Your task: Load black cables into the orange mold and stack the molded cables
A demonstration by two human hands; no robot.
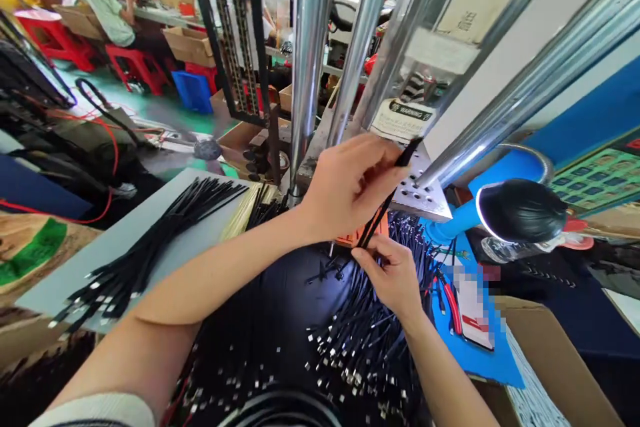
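Centre frame: left hand (350, 183) and right hand (394, 272) pinching black strips (373, 225) over orange block (383, 225); loosened fingers could be misaligning them.

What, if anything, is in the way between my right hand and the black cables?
Nothing visible. Your right hand is already at the lower part of the black cables, while your left hand grips them higher up. The orange block shows behind them, not in between.

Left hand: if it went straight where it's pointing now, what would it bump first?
The left hand would probably meet the silver metal plate with round holes first, though depth is unclear.
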